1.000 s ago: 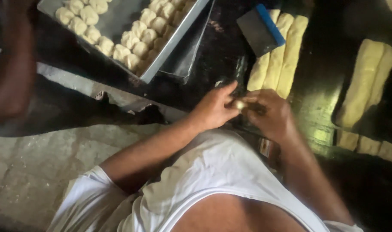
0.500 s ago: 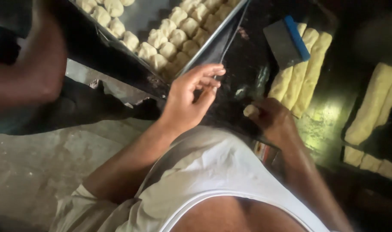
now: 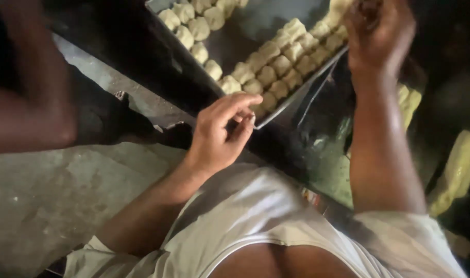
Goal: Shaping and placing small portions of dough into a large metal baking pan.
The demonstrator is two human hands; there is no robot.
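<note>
Both hands have split apart since a sec ago, when they met in front of the body over a small bit of dough. Now the right hand (image 3: 379, 33) is up over the far corner of the metal tray (image 3: 302, 98), fingers bunched downward above the rows of dough pieces (image 3: 281, 64); can't tell if it grips a piece or has let go, too blurred. The left hand (image 3: 219, 134) hangs loose w/ fingers half curled at the tray's near corner, holding nothing, maybe brushing the rim. So the piece looks to have gone tray-wards. Long dough logs (image 3: 459, 170) lie on the dark worktop (image 3: 317, 149) to the right. Another person's arm (image 3: 29, 103) sits at the left edge, not involved.
</note>
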